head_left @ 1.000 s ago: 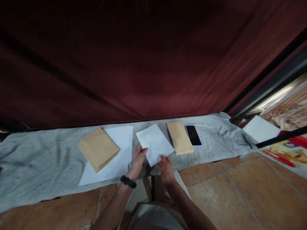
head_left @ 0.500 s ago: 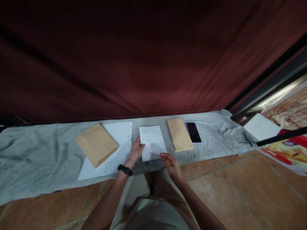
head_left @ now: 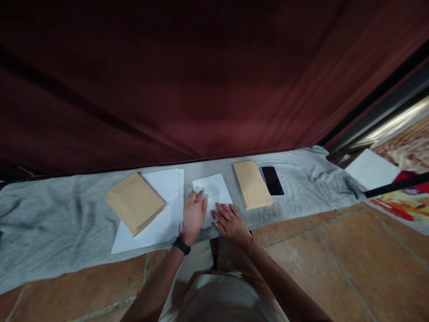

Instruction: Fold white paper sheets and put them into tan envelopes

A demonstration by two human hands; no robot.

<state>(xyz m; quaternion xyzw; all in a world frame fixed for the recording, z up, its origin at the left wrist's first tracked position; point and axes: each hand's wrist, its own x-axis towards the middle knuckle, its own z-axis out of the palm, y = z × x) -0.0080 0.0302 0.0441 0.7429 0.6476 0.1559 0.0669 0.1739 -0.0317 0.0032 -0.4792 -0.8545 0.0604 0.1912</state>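
A white sheet of paper [head_left: 216, 185], perhaps folded, lies in front of me on the grey cloth. My left hand [head_left: 194, 213], with a black band on its wrist, rests over the sheet's left side; its fingers are stretched out and the thumb points away from me. On the lower right of the same sheet, my right hand [head_left: 232, 224] lies flat with its fingers spread. The hands hide the sheet's near part. To the right is a stack of brown envelopes [head_left: 253, 184]. More brown envelopes [head_left: 136, 201] sit at the left, on top of larger white sheets [head_left: 170, 188].
A dark phone [head_left: 272, 180] lies against the right envelope stack. The grey cloth [head_left: 60, 219] covers a long narrow surface before a dark red curtain [head_left: 201, 89]. At far right are a dark metal bar [head_left: 397, 184] and a white box-like thing [head_left: 372, 169]. Tiled floor [head_left: 321, 255] lies below.
My right hand has moved left from the sheet's corner and flattened onto it. My left hand has turned and spread over the sheet's left side. The sheet is slightly rotated.
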